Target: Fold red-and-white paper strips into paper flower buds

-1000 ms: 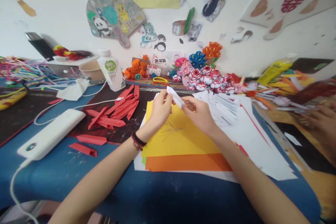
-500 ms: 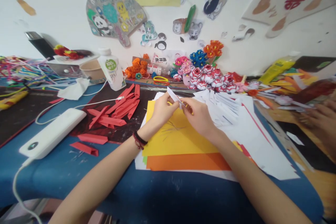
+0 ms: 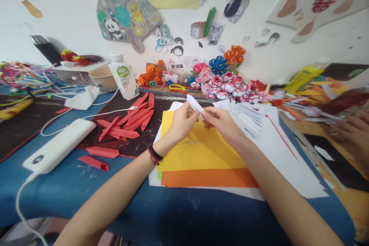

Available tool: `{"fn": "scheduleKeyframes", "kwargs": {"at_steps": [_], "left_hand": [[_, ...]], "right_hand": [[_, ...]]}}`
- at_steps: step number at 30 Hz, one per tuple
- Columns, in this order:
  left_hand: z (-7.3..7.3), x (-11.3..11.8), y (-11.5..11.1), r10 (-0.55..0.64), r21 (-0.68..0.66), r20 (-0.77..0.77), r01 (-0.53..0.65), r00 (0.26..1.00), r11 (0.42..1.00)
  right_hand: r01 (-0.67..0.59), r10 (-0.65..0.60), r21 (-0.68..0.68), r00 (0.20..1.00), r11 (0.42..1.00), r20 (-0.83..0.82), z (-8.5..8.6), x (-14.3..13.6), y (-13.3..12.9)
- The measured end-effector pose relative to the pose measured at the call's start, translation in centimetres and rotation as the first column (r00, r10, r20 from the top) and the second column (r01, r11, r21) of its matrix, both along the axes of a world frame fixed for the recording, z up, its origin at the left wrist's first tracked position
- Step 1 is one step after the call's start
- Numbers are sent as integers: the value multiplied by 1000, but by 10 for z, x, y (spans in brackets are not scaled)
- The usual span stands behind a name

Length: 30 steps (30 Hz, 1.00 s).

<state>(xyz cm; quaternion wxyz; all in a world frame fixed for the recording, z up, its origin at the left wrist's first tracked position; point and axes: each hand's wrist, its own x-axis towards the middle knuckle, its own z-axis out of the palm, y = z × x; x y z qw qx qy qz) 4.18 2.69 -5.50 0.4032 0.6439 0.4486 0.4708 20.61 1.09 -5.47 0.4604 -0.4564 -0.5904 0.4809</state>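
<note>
Half a second earlier the white paper strip [image 3: 195, 103] showed as a thin, nearly edge-on sliver between the fingers; now it has turned so that more of its pale face shows, slanting down from upper left to lower right above the yellow sheet [image 3: 201, 157]. The left hand [image 3: 183, 122] pinches it between thumb and fingers, and the right hand [image 3: 223, 125] pinches its lower end — each grip closed on the paper, with the fingertips hiding part of it. The red folded papers [image 3: 138, 117] lie where they did, on a dark mat to the left, a white cable [image 3: 112, 110] stretching across to touch them. Nearer the edge of the blue counter [image 3: 173, 211] sits a white power bank [image 3: 62, 144], with a white bottle [image 3: 124, 77] standing beyond the mat. Under the yellow sheet an orange one [image 3: 207, 178] sticks out; the right forearm crosses over the paper stack and covers part of it. White strips [image 3: 248, 117] lie beside the right hand, and red-and-white paper flowers [image 3: 230, 86] crowd the space behind — at the far right is another person's hand [image 3: 356, 127], blurred.
</note>
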Motion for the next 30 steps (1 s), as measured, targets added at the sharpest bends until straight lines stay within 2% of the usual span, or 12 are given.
{"fn": "scheduleKeyframes", "kwargs": {"at_steps": [4, 7, 13, 15, 19, 26, 28, 30], "left_hand": [[0, -2, 1, 20, 24, -5, -20, 1000, 1000], [1, -2, 2, 9, 14, 7, -10, 1000, 1000], [2, -3, 2, 77, 34, -61, -75, 995, 997], [2, -3, 3, 80, 31, -62, -78, 995, 996], [2, -3, 3, 69, 27, -121, -66, 990, 997], [0, -1, 2, 18, 68, -155, -8, 988, 998], [0, -1, 1, 39, 74, -187, -25, 982, 997], [1, -2, -1, 72, 69, -202, -59, 977, 996]], "right_hand": [[-7, 5, -45, 998, 999, -55, 2, 0, -2], [-36, 34, -48, 998, 998, -47, 1, 1, -1], [-39, 39, -40, 999, 998, -4, -2, 1, 0], [-1, 1, 10, 998, 1000, 67, -3, -1, 0], [72, -127, 206, 955, 976, 266, -4, -5, -1], [105, -199, 289, 928, 952, 316, -1, -5, -5], [78, -254, 401, 878, 913, 407, -2, -6, -7], [19, -351, 546, 785, 837, 510, -3, -7, -9]]}}
